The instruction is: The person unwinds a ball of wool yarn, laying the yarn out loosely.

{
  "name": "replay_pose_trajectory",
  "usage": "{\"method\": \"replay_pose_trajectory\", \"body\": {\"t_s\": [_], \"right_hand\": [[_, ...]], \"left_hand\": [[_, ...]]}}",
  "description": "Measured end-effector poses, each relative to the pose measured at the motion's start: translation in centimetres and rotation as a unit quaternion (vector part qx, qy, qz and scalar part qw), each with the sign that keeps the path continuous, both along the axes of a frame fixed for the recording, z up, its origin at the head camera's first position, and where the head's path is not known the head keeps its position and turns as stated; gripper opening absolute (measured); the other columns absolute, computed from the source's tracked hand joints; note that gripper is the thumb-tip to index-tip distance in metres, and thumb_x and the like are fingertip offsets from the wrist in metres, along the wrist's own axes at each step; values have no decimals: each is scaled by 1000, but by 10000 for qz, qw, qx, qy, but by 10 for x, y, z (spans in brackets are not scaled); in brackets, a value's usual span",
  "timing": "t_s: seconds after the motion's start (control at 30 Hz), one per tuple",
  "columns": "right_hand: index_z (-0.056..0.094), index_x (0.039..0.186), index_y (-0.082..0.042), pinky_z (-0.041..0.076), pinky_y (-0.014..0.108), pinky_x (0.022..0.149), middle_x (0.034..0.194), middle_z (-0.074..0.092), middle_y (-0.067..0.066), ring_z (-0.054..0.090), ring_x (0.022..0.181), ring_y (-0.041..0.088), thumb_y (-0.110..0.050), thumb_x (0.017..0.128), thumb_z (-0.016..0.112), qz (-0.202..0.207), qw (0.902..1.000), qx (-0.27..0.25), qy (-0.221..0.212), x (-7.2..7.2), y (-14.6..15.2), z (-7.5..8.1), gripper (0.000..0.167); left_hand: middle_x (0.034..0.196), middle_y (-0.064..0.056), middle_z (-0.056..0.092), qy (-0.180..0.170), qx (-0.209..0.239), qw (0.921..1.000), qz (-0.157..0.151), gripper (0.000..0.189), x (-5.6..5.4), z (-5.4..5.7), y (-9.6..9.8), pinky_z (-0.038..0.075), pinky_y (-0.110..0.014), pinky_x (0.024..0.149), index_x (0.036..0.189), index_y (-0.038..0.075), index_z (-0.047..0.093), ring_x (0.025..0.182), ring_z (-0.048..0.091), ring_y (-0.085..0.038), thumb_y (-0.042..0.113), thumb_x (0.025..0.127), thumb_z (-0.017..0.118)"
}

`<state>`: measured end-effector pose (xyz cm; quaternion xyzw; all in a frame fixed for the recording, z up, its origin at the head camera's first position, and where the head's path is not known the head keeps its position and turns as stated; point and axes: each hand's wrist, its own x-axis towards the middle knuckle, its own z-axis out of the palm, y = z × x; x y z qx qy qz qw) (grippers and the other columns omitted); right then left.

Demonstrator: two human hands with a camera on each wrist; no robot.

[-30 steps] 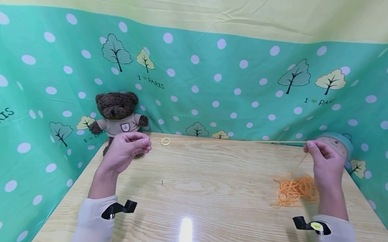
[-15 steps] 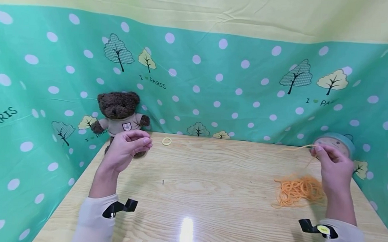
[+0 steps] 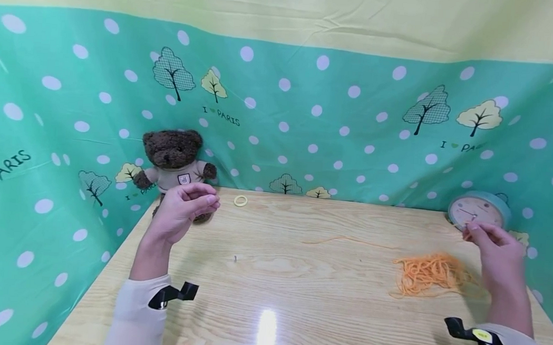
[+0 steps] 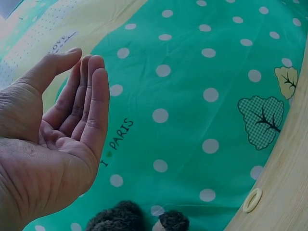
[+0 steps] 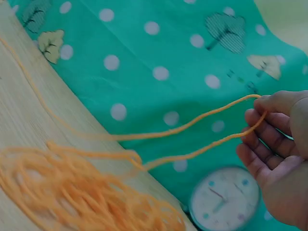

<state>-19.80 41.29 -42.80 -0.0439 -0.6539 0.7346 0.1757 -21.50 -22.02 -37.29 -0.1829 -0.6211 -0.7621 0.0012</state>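
Orange yarn (image 3: 434,277) lies in a loose tangled heap on the right of the wooden table. My right hand (image 3: 502,252) is raised beyond and to the right of it, pinching a yarn strand between thumb and forefinger. Two lengths of strand (image 5: 192,124) run down from that pinch in the right wrist view. A free yarn end trails leftward over the tabletop. On the other side my left hand (image 3: 179,214) is held up before the brown teddy bear (image 3: 172,149). Its thumb stands apart from gently bent fingers (image 4: 98,103), with nothing between them.
A pale yellow ring (image 3: 240,201) lies near the table's back edge. A round light-blue clock (image 3: 479,206) stands at the back right, behind the right hand. Green dotted cloth (image 3: 296,152) hangs along the back and sides. A tiny dark speck marks the tabletop (image 3: 270,277).
My right hand has moved right and lower with the strand. The strand, stretched taut toward the left hand earlier, has sprung loose and dropped onto the table. The left hand stays put.
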Motion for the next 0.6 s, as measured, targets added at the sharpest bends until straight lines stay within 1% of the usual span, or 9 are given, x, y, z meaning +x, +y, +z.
{"method": "replay_pose_trajectory", "body": {"t_s": [0.07, 0.1, 0.17, 0.23, 0.3, 0.43, 0.6], "right_hand": [[77, 106, -9, 55, 7, 75, 91, 74, -10, 68, 80, 1, -12, 99, 68, -21, 9999, -51, 99, 4, 9, -3, 12], [77, 105, -9, 54, 7, 74, 90, 74, -11, 68, 79, 1, -12, 100, 68, -105, 9999, 34, 80, 6, 13, -5, 11], [78, 103, -13, 53, 6, 72, 90, 73, -13, 67, 78, 0, -15, 100, 68, -318, 9991, 276, -110, 11, 21, -9, 10], [77, 101, -17, 52, 5, 69, 90, 70, -17, 65, 78, -2, -18, 101, 68, -552, 9959, 589, -415, 15, 27, -14, 10], [76, 99, -21, 51, 5, 67, 89, 69, -20, 64, 77, -4, -21, 101, 67, -725, 9924, 748, -663, 20, 34, -18, 9], [75, 96, -24, 52, 7, 63, 85, 70, -22, 65, 74, -5, -22, 100, 68, -891, 9896, 622, -946, 28, 49, -25, 9], [74, 96, -27, 51, 7, 60, 82, 68, -24, 62, 73, -5, -23, 102, 65, -1311, 9809, 719, -1242, 35, 64, -33, 12]], "left_hand": [[90, 5, 78, -5, -24, 10000, -3, 26, -1, 0, 0, 62, -21, 80, 99, 16, 75, 84, 75, -7, -6, 100, 61], [90, 5, 78, -12, -36, 10000, 0, 26, -1, 0, 0, 62, -21, 79, 100, 16, 75, 84, 75, -6, -5, 100, 61], [90, 5, 78, -10, -66, 10000, 4, 25, -2, 1, 1, 62, -21, 79, 100, 16, 75, 84, 75, -6, -5, 99, 62], [90, 5, 78, -16, -84, 10000, 2, 24, -2, 1, 2, 62, -22, 79, 100, 16, 75, 84, 74, -7, -4, 99, 63], [90, 5, 77, -22, -89, 10000, -16, 23, -2, 1, 3, 62, -22, 79, 100, 16, 74, 84, 74, -7, -4, 99, 63], [91, 6, 76, -27, -154, 9999, -46, 24, -2, 0, 3, 62, -22, 80, 99, 16, 74, 84, 74, -7, -5, 99, 63], [92, 6, 76, 24, -198, 9998, -62, 25, -3, -2, 5, 61, -22, 80, 99, 17, 74, 84, 73, -6, -5, 99, 62]]}}
